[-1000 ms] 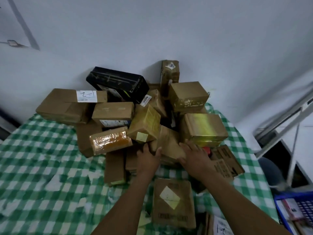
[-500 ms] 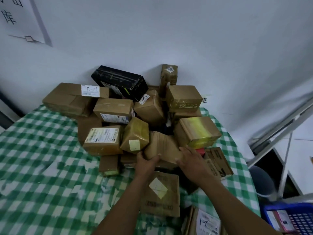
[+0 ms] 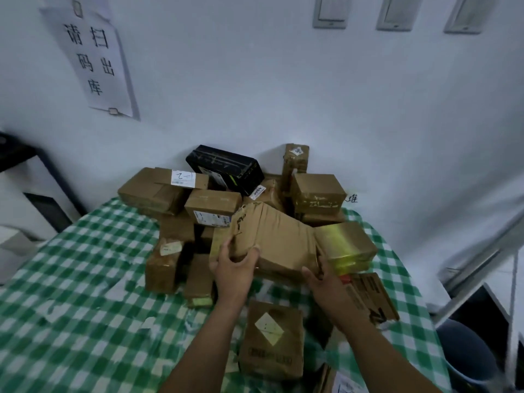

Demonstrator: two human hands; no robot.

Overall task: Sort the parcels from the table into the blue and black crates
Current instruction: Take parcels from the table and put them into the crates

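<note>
Obs., head view. Both hands are on one brown parcel point(image 3: 275, 236), held up over the near side of the heap of parcels point(image 3: 175, 231) and tilted, its left end higher than its right.

Left hand point(image 3: 234, 268): it grips the parcel's lower left corner, with the thumb up the left edge and the fingers curled onto the near face.

Right hand point(image 3: 326, 282): it grips the lower right corner, thumb on the near side and fingers curled round the end. The fingertips are partly hidden behind the cardboard.

The parcel has dark scribbled marks near its upper left corner (not legible). I cannot tell whether its far side touches the boxes behind it.

Heap: it sits on the table point(image 3: 408, 282), against the wall, on a green-and-white checked cloth point(image 3: 85, 293).
- A black box point(image 3: 226, 167) lies on top at the back.
- A tall box point(image 3: 296, 160) stands upright at the back right.
- A wide box with a white label point(image 3: 161, 190) is at the left.
- A box in shiny yellowish tape point(image 3: 344, 242) is just right of the held parcel, touching or nearly touching the right fingers.

A flat package with a pale diamond sticker point(image 3: 272, 341) lies on the cloth between the forearms, near the front edge.

Wall: there is a paper notice point(image 3: 90, 52) at upper left and three switches point(image 3: 330, 11) along the top. A grey-blue bucket point(image 3: 465, 353) stands on the floor at lower right.
</note>
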